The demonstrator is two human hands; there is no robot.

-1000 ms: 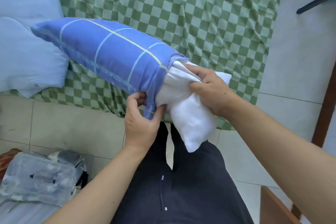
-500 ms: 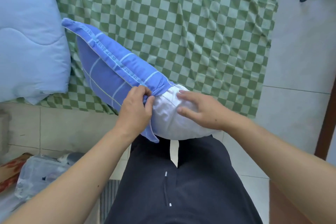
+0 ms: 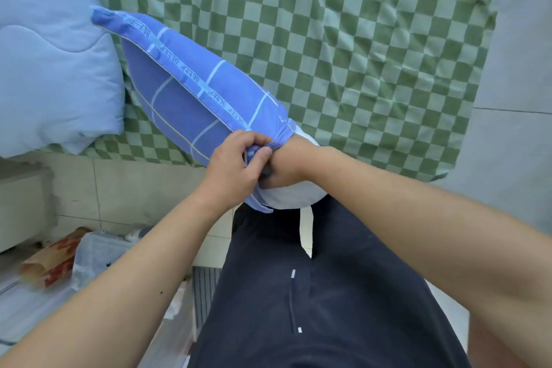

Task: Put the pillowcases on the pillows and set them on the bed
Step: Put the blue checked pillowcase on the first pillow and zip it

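Now the pillow (image 3: 286, 197) lies slantwise, its long axis running from the person's lap up-left over the bed (image 3: 358, 39), mostly inside the blue pillowcase (image 3: 185, 92). The left hand (image 3: 236, 164) pinches the case's open hem; the right hand (image 3: 283, 164) is buried inside the opening, so its grip can't be made out. A white end bulges uncovered.

Bright, even, soft daylight fills the view, with no glare. Only faint shadows lie in the folds of the checked bedsheet (image 3: 343, 48). Focus is fairly sharp at centre; wide-angle distortion bends and stretches the edges.
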